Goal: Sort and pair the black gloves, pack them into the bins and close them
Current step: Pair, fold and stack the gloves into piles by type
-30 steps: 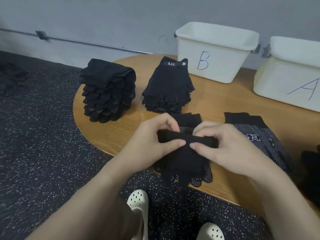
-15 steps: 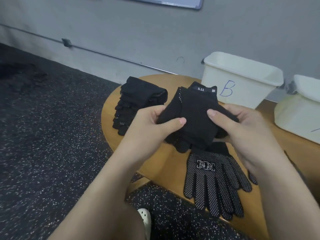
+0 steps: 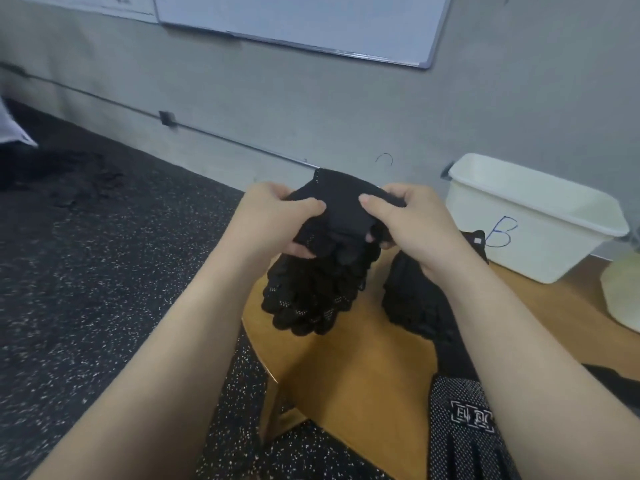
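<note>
Both hands hold a folded pair of black dotted gloves [image 3: 346, 206] above the far left stack of dotted gloves [image 3: 311, 299]. My left hand [image 3: 277, 220] grips the pair's left side, thumb on top. My right hand [image 3: 408, 220] grips its right side the same way. A second stack of black gloves [image 3: 415, 303] sits to the right, partly hidden by my right forearm. A single dotted glove with a white logo [image 3: 464, 431] lies at the table's near edge. White bin B [image 3: 540, 233] stands open at the back right.
The round wooden table [image 3: 346, 382] ends at its left edge above a dark speckled floor [image 3: 104, 271]. Part of another white bin [image 3: 623, 292] shows at the far right. A whiteboard [image 3: 304, 22] hangs on the grey wall.
My hands have carried the folded pair up and away from me, over the left stack. The view has tilted up toward the wall.
</note>
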### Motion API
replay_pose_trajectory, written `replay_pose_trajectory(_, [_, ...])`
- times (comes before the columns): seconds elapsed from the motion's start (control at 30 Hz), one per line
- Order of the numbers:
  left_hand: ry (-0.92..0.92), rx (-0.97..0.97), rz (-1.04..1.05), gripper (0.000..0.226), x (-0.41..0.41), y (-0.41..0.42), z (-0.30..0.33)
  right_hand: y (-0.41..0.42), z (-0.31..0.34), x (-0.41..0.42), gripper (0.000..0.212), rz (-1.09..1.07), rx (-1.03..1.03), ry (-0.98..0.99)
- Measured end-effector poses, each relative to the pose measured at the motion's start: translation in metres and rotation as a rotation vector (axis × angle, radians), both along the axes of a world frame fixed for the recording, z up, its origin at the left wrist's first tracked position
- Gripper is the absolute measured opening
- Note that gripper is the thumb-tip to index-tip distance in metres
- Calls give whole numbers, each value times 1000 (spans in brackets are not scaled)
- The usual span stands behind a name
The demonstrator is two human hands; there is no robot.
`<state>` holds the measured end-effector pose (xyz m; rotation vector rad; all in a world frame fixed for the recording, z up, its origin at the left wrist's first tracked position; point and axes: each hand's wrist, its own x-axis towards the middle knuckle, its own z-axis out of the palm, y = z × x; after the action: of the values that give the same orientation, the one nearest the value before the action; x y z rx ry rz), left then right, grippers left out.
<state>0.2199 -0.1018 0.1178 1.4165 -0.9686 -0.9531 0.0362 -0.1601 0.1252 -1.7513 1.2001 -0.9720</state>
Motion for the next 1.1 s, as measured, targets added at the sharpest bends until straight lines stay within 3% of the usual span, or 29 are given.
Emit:
replay_pose_trajectory(0.27, [-265,67,59,15,13,-19,-10,-24,-13,9,20,-51,24,119])
replay_pose_trajectory(0.57, [-441,144,111,35,18,6,-13,-5,-10,-25,14,-82,-96,279])
replay_pose_trajectory(0.77, [-783,168,135,34,-8,70,-2,43,0,-109,15,-221,-23,247])
replay_pose_trajectory(1.0, [-784,115,-464,43,-137,103,-32,137,-38,-213,16,-394,140,327])
replay_pose_trajectory(1.1, [-826,32,-650,43,-181,104,-60,163,-60,-244,14,-484,80,434])
